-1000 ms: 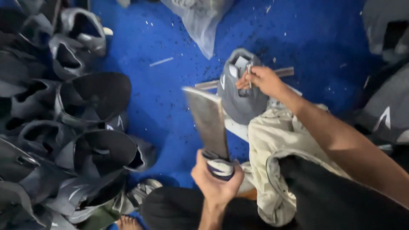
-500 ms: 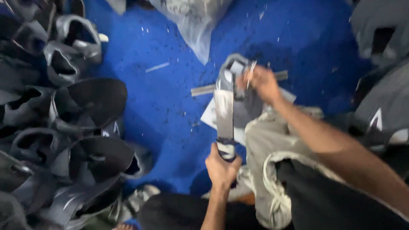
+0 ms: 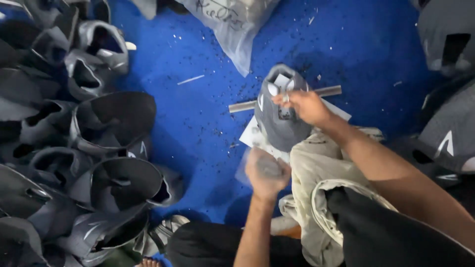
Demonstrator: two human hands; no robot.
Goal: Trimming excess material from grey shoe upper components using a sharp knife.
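Along the left edge of the frame, a heap of dark grey shoe uppers (image 3: 99, 163) lies piled on the blue floor (image 3: 198, 113). Near the top centre sits a clear plastic bag (image 3: 237, 24), and a thin white strip (image 3: 190, 79) lies on the floor below and to its left. At lower centre the left hand (image 3: 267, 173) is raised and motion-blurred, its grip curled around something blurred; what it holds cannot be told. Just above it, a grey shoe upper (image 3: 282, 118) rests over a white sheet (image 3: 255, 138) and a beige cloth (image 3: 316, 168) on the person's lap. A flat metal bar (image 3: 247, 105) lies across the floor behind the upper, jutting out on both sides. The right hand (image 3: 304, 105) is on the upper's top, its grip pinched together on the upper near the small white pieces (image 3: 277, 86) there. More grey uppers (image 3: 445, 133) fill the right edge.
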